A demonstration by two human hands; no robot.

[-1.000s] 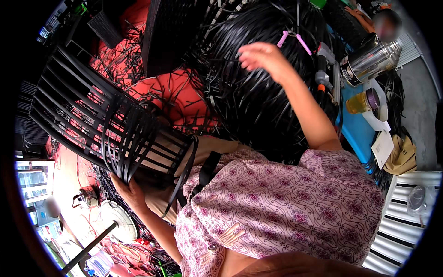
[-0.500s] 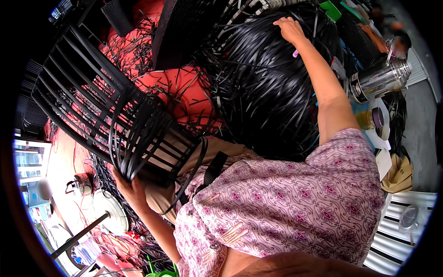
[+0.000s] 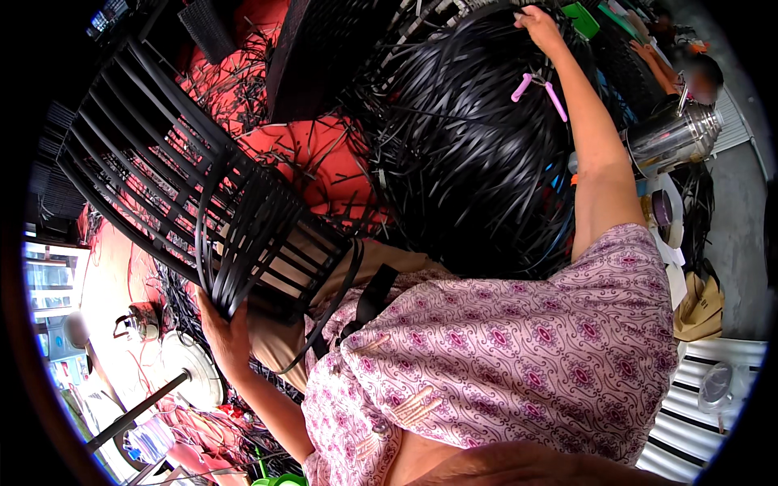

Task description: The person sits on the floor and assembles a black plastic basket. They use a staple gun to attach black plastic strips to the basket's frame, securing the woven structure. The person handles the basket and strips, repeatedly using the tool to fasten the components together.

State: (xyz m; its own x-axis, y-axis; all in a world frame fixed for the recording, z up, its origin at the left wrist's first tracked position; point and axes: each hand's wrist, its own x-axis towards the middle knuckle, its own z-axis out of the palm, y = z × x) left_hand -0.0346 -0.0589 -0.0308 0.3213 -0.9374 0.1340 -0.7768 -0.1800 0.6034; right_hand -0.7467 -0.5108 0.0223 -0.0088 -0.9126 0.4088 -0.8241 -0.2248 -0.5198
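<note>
Across my lap lies a half-woven black frame (image 3: 162,154) of long curved slats, like a basket or chair back. My left hand (image 3: 224,334) is closed round the bunched black strips (image 3: 231,279) at its near edge. My right arm stretches out over a big heap of black plastic strips (image 3: 478,138). At the heap's far edge my right hand (image 3: 541,31) pinches a black strip between thumb and fingers. Pink-handled cutters (image 3: 541,93) lie on the heap beside my right forearm, handles spread.
Red cloth (image 3: 316,162) strewn with strip scraps lies beyond the frame. To the right stand a steel flask (image 3: 673,139), a jar with a purple lid (image 3: 662,206) and a brown paper bag (image 3: 699,308). At left are a standing fan (image 3: 190,373) and a kettle (image 3: 143,321). Another person's arm (image 3: 655,69) shows at far right.
My right hand has moved farther out and right, from resting on the heap to pinching at its far edge. The cutters, mostly covered before, now show fully. My left hand stays put.
</note>
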